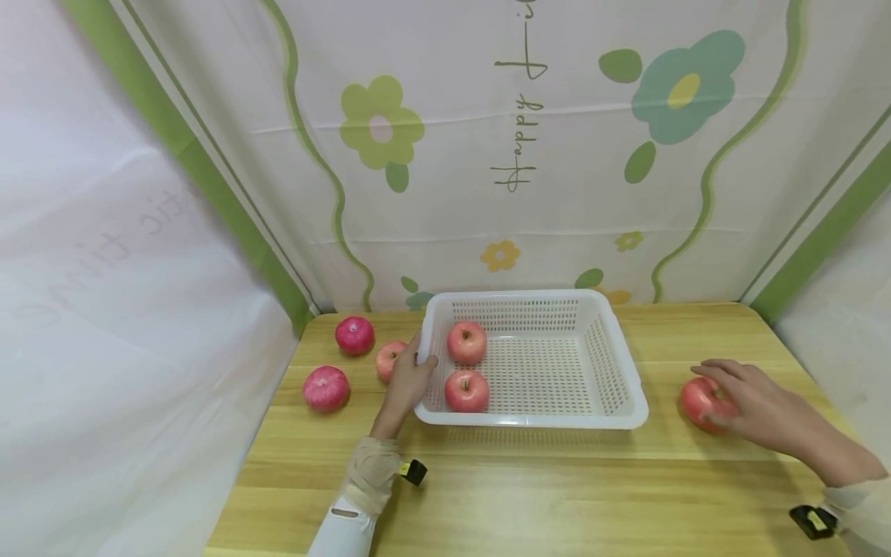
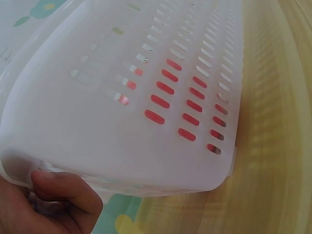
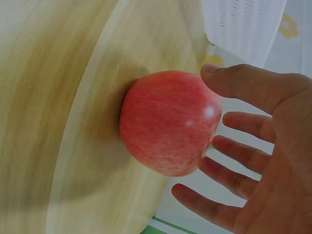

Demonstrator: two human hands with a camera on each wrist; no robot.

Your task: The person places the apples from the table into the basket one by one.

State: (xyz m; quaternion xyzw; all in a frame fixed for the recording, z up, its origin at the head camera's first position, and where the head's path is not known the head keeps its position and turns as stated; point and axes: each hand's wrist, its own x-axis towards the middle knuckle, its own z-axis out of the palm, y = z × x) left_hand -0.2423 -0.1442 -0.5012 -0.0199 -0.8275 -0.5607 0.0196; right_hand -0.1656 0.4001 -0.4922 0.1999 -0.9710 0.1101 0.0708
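My left hand [image 1: 411,381] grips the left rim of a white plastic basket [image 1: 536,421], its thumb over the edge. Inside the basket, along its left side, lie two red apples, one toward the back [image 1: 467,343] and one toward the front [image 1: 467,391]. On the right of the table my right hand [image 1: 755,406] hovers over another apple [image 3: 168,122], fingers spread around it. In the right wrist view the fingers look relaxed and not closed on that apple. Through the basket's slots the left wrist view shows red fruit.
Left of the basket, an apple [image 1: 390,360] lies partly behind my left hand. Farther left are two darker pink round fruits, one at the back [image 1: 355,336] and one nearer [image 1: 326,389]. A flower-printed curtain [image 1: 445,155] hangs behind the wooden table [image 1: 543,495].
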